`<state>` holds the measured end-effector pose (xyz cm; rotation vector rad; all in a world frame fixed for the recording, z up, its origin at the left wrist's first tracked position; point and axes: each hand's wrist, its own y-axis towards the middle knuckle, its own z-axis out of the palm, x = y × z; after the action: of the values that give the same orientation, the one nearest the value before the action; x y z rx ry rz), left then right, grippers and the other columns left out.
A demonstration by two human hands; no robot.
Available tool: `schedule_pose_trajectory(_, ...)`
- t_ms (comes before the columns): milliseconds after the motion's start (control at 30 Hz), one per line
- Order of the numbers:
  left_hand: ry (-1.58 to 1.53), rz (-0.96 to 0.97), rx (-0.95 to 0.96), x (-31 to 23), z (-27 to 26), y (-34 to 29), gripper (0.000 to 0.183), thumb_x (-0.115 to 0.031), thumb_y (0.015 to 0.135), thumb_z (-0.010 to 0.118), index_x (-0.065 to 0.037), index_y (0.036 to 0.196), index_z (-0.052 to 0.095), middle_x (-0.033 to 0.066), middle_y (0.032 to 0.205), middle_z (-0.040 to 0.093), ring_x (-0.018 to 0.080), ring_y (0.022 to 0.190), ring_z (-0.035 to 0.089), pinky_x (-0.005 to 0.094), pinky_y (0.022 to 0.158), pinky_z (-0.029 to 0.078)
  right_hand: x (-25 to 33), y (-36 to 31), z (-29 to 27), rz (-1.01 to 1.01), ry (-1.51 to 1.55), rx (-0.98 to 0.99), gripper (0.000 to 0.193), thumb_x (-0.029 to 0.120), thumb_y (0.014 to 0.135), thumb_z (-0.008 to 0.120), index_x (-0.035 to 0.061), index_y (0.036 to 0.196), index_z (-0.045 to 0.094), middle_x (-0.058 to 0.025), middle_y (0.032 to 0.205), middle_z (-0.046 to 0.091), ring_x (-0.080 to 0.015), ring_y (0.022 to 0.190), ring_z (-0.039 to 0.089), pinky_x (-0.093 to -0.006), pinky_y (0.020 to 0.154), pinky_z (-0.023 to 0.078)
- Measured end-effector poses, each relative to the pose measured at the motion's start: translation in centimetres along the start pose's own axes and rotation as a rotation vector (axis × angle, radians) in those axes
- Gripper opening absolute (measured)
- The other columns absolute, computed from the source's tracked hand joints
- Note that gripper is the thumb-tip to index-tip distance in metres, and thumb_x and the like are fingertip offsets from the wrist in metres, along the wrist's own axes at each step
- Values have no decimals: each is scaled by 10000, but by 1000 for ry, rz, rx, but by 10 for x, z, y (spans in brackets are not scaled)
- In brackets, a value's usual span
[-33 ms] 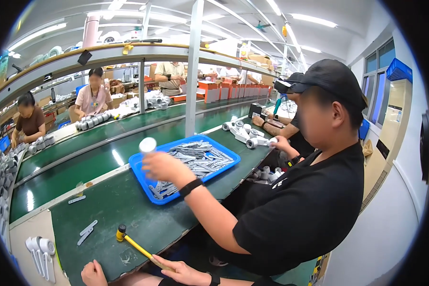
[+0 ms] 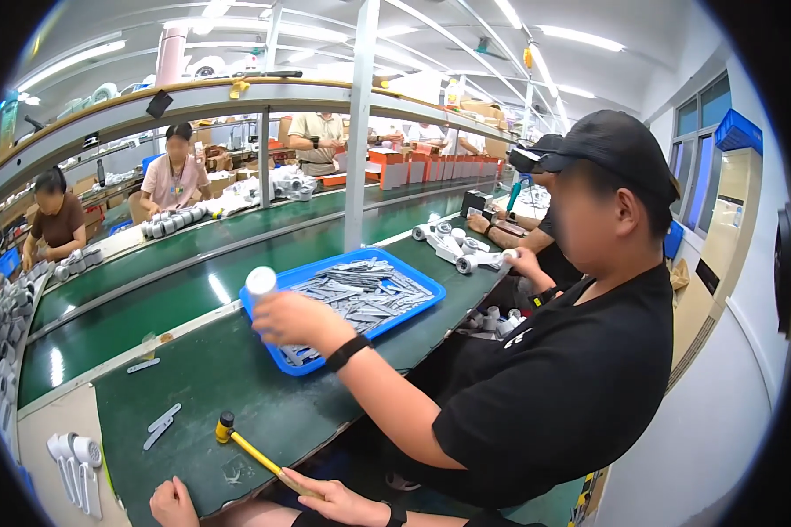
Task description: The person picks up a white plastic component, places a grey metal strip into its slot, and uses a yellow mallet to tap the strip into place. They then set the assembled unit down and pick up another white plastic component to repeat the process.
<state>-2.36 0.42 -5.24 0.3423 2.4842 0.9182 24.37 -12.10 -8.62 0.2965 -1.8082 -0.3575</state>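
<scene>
My right hand (image 2: 341, 504) is at the bench's front edge, its fingers around the tail end of the handle of a mallet (image 2: 257, 456). The mallet has a yellow handle and a black-and-yellow head, and its head lies on the green mat. To the left, my left hand (image 2: 174, 504) rests at the mat's near edge with its fingers curled in and nothing visible in them. Beyond the mallet head lie two thin grey plastic strips (image 2: 160, 428), with another grey strip (image 2: 143, 366) farther back.
On my right, a co-worker holds a white cylindrical part (image 2: 261, 281) above a blue tray (image 2: 439, 301) full of grey strips. White handled parts (image 2: 86, 451) lie at the left corner. More white parts (image 2: 455, 248) are piled past the tray. A metal post (image 2: 358, 132) rises behind.
The co-worker's hand with the white cylindrical part has shifted slightly left and toward me. My hands and the mallet have stayed in place.
</scene>
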Motion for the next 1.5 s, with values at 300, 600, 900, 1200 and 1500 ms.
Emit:
schedule_pose_trajectory(300,-103,-128,162,-2,4,8,265,-189,818,679,-14,660,558,164,624,532,376,646,563,465,614,439,43,-12,-19,373,323,106,604,150,989,571,130,1535,313,34,711,532,-31,546,442,-197,522,412)
schedule_pose_trajectory(600,-13,239,641,-168,50,74,461,-310,805,715,-82,1192,608,187,1233,544,392,1084,521,469,828,504,51,-27,-51,42,214,-103,622,-90,904,571,15,1484,371,-64,777,600,-85,580,526,-218,524,434)
schedule_pose_trajectory(900,-25,68,397,-160,129,88,365,-83,871,561,-51,1234,530,191,1126,546,363,1016,568,444,782,555,51,-38,-68,154,247,-144,623,-64,913,556,13,1494,346,-72,773,608,-93,567,539,-223,515,442)
schedule_pose_trajectory(1200,-637,-159,586,-79,15,62,304,-166,830,674,4,1078,630,204,975,665,391,975,626,441,856,499,60,-5,-78,254,-30,22,562,-19,893,616,37,1432,470,-32,719,564,-65,547,523,-230,517,442)
schedule_pose_trajectory(1500,-423,-14,390,-58,12,46,265,-186,752,774,-21,948,705,117,886,654,299,920,564,390,831,467,97,24,-67,17,-433,177,577,-47,833,637,21,1390,502,-117,748,528,-203,668,546,-303,646,452)
